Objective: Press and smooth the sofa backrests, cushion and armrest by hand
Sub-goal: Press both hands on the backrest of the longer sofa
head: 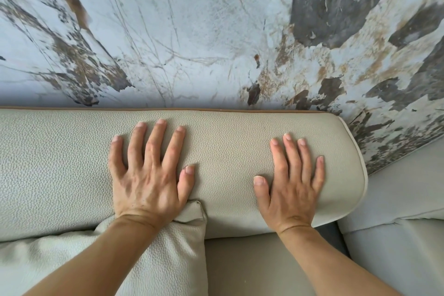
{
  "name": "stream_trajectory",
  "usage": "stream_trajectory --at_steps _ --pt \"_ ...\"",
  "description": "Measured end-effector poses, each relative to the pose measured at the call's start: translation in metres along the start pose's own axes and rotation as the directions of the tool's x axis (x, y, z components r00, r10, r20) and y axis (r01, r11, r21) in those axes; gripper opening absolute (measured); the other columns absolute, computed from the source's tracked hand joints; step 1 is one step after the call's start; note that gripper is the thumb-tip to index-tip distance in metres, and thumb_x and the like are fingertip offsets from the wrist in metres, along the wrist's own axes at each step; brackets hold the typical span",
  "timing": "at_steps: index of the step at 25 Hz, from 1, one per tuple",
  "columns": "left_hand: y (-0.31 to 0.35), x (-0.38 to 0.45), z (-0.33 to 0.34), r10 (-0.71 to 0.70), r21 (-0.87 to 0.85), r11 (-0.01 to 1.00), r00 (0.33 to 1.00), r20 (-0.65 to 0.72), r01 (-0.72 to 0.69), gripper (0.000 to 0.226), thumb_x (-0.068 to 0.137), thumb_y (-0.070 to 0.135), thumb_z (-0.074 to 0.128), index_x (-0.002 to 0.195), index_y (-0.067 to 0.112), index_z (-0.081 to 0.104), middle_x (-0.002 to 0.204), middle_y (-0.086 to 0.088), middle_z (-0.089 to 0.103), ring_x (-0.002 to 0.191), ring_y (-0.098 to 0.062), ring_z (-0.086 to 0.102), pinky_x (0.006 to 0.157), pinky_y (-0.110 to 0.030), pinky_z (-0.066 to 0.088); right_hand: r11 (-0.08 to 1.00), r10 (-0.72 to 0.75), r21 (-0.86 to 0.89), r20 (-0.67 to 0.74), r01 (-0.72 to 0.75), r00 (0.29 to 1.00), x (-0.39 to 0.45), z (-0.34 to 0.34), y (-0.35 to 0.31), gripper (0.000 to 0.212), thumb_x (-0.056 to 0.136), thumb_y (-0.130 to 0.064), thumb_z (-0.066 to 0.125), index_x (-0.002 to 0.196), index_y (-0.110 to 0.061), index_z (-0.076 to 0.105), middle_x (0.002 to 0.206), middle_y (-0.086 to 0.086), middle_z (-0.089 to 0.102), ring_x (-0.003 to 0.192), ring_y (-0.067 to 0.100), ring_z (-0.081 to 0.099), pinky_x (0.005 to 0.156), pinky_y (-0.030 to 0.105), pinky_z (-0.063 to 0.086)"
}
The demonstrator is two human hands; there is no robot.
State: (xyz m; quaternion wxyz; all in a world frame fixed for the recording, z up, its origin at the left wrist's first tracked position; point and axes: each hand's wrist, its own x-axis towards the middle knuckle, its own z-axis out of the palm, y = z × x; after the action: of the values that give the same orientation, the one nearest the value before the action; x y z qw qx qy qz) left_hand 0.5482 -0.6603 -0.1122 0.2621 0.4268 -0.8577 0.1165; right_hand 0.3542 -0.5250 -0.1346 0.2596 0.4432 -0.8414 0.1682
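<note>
On the backrest (pixel 228 151), left hand (pixel 146 175) and right hand (pixel 292 185) lie flat — fingers spread, gripping nothing.

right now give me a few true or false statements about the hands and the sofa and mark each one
1. Both hands lie flat, fingers spread, on the backrest. True.
2. The left hand is gripping the loose cushion. False: it rests palm-down on the backrest, with the cushion under its wrist.
3. The right hand is nearer the backrest's rounded end. True.
4. A plain white wall stands behind the sofa. False: the wall is marble-patterned, with grey and brown veins.
</note>
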Motion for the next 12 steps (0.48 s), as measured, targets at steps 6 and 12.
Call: stream_trajectory --at_steps 6,12 --pt "-0.001 0.017 0.016 -0.014 -0.006 1.000 1.000 -0.015 0.014 0.061 0.093 0.055 0.024 0.144 0.025 0.038 0.147 -0.010 0.042 0.136 -0.036 0.032 0.113 -0.057 0.014 1.000 -0.011 0.003 -0.042 0.011 0.999 0.021 0.020 0.002 0.067 0.093 -0.057 0.016 0.151 -0.023 0.026 0.156 0.004 0.033 0.146 0.025 0.021 0.115 0.059 0.014" --pt "-0.003 0.019 0.018 0.004 -0.032 0.999 1.000 -0.010 -0.004 0.061 0.092 0.054 0.026 0.145 0.024 0.036 0.147 -0.010 0.041 0.138 -0.036 0.030 0.113 -0.056 0.011 1.000 -0.023 -0.023 -0.097 0.021 0.995 0.024 0.026 0.002 0.066 0.094 -0.055 0.017 0.150 -0.021 0.028 0.155 0.005 0.034 0.146 0.027 0.024 0.115 0.058 0.014"
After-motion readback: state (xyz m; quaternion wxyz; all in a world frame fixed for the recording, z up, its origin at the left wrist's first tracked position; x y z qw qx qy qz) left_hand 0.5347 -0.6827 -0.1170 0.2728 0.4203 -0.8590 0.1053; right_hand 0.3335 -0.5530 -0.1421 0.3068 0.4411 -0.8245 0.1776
